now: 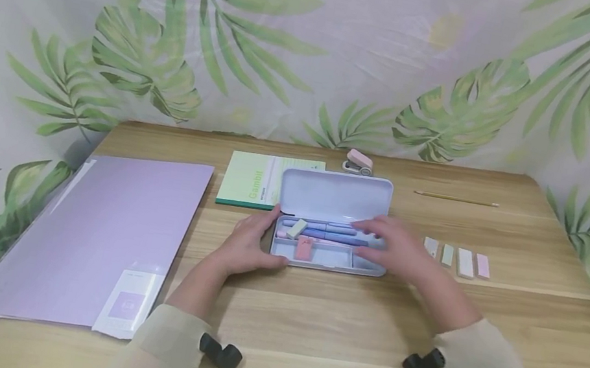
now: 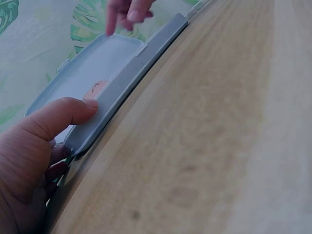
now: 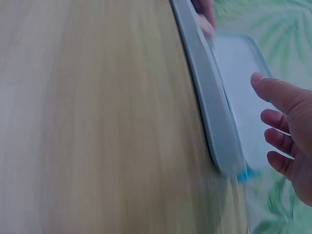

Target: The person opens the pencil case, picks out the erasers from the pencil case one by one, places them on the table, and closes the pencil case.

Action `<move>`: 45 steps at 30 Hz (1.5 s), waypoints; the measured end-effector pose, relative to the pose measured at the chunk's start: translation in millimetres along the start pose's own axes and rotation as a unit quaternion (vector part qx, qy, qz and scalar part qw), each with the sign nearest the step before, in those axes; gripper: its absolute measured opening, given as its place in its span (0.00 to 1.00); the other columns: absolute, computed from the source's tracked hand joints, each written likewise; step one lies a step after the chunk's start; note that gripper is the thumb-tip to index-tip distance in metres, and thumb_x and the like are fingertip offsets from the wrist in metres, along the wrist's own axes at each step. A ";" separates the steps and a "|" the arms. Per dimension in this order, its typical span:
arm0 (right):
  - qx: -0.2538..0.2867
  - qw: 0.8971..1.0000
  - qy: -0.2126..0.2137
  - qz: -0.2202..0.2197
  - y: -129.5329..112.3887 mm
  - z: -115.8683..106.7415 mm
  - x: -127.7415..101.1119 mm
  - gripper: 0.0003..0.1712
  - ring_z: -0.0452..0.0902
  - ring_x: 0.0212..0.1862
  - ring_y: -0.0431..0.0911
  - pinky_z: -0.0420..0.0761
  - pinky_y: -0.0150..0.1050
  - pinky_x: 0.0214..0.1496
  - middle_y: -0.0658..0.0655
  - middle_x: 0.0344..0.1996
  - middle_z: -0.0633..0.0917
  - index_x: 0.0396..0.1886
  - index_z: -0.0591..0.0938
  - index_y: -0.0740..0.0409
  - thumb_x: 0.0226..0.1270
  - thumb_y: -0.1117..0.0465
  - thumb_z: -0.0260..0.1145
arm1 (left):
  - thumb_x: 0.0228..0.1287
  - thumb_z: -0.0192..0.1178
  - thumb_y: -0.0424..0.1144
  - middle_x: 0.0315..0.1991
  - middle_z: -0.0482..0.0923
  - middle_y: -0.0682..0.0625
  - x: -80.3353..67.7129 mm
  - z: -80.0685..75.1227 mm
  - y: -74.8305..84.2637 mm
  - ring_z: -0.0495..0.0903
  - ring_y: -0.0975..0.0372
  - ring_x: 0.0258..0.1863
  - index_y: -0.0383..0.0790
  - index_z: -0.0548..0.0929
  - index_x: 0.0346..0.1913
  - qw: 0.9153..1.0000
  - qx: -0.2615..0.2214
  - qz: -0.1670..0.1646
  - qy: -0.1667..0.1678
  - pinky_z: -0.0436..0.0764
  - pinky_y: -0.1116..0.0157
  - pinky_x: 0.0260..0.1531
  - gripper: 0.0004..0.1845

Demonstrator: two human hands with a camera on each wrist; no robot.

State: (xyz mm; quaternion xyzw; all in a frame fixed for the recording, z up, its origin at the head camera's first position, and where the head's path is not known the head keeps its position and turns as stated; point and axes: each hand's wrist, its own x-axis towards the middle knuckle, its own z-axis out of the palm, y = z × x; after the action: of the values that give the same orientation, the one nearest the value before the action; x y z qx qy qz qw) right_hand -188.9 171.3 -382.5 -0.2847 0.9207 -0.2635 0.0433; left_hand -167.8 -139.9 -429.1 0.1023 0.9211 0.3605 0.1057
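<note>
A pale blue pencil case (image 1: pixel 325 260) lies open at the middle of the wooden table, its lid (image 1: pixel 334 194) standing up behind. Inside are blue and purple pens (image 1: pixel 331 230), a pale green eraser (image 1: pixel 296 228) and a small pink item (image 1: pixel 304 248). My left hand (image 1: pixel 254 241) holds the case's left end; in the left wrist view its thumb (image 2: pixel 73 109) lies on the rim (image 2: pixel 122 92). My right hand (image 1: pixel 387 245) hovers over the case's right half. Its fingers (image 3: pixel 278 122) are loosely spread and hold nothing, beside the case wall (image 3: pixel 209 107). It is motion-blurred.
A purple folder (image 1: pixel 96 234) covers the table's left side. A green notepad (image 1: pixel 254 180) lies behind the case to the left, and a pink stapler (image 1: pixel 359 162) behind it. A pencil (image 1: pixel 455 199) and several small pastel blocks (image 1: pixel 456 260) lie right of it. Leaf-print cloth hangs around.
</note>
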 end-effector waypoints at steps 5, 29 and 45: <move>-0.030 0.996 -0.039 -0.072 -28.2 21.5 29.4 0.22 0.77 0.49 0.50 0.77 0.49 0.56 0.56 0.45 0.84 0.57 0.83 0.51 0.62 0.56 0.70 | 0.45 0.72 0.58 0.78 0.52 0.46 0.3 0.0 -0.7 0.51 0.48 0.77 0.52 0.46 0.79 1.000 0.000 0.004 0.000 0.51 0.45 0.75 0.62; -0.054 0.991 -0.070 -0.100 -43.2 30.8 51.5 0.10 0.78 0.49 0.49 0.76 0.45 0.59 0.53 0.40 0.84 0.41 0.85 0.55 0.59 0.61 0.71 | 0.45 0.72 0.58 0.78 0.53 0.46 -2.2 -3.1 0.4 0.50 0.49 0.77 0.50 0.46 0.79 1.000 0.003 0.010 -0.003 0.49 0.47 0.76 0.62; 0.076 0.968 0.138 0.195 28.2 2.4 -32.4 0.22 0.73 0.48 0.55 0.75 0.47 0.47 0.62 0.47 0.80 0.51 0.80 0.59 0.60 0.52 0.70 | 0.45 0.72 0.57 0.78 0.52 0.43 -0.6 -0.7 0.7 0.49 0.47 0.77 0.49 0.45 0.79 1.000 0.003 0.010 0.000 0.47 0.46 0.76 0.62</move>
State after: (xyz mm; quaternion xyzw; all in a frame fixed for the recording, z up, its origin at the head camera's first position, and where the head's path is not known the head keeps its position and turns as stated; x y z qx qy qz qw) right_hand -175.5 207.6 -401.2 -0.0561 0.9329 -0.3555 -0.0117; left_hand -167.3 -140.0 -428.1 0.1120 0.9209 0.3590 0.1022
